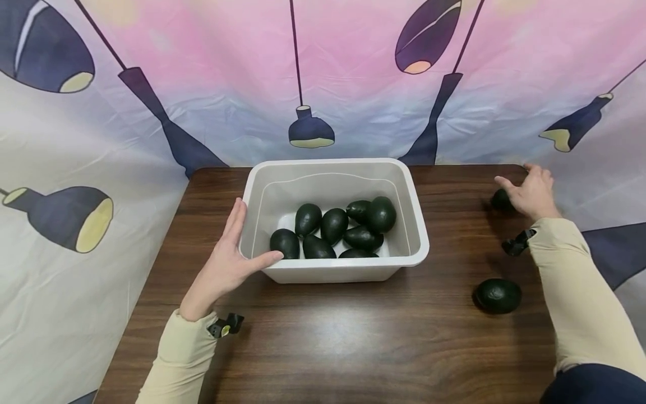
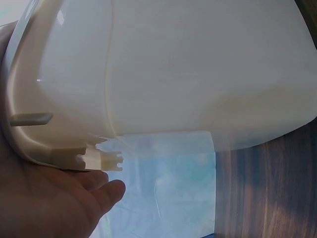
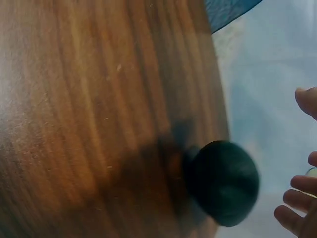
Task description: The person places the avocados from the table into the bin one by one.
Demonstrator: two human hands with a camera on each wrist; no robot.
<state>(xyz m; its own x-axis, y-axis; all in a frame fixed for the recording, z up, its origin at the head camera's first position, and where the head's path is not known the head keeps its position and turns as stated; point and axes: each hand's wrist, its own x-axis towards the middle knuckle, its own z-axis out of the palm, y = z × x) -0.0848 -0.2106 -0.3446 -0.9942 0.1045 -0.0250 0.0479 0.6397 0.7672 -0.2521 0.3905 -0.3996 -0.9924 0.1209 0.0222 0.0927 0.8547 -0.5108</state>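
A white plastic bin (image 1: 333,273) stands on the wooden table with several dark green avocados (image 1: 334,225) inside. My left hand (image 1: 227,264) rests against the bin's left front corner, fingers along the outer side and thumb on the front rim. In the left wrist view the bin's outer wall (image 2: 198,64) fills most of the picture beside the left hand (image 2: 54,203). At the table's far right corner my right hand (image 1: 535,191) is spread near an avocado (image 1: 501,200). The right wrist view shows that avocado (image 3: 225,183) apart from the spread fingers (image 3: 297,201).
Another avocado (image 1: 498,295) lies on the table, right of the bin and nearer to me. The brown wooden table (image 1: 353,348) ends at the back and sides against a printed cloth backdrop (image 1: 353,73) with lamp drawings.
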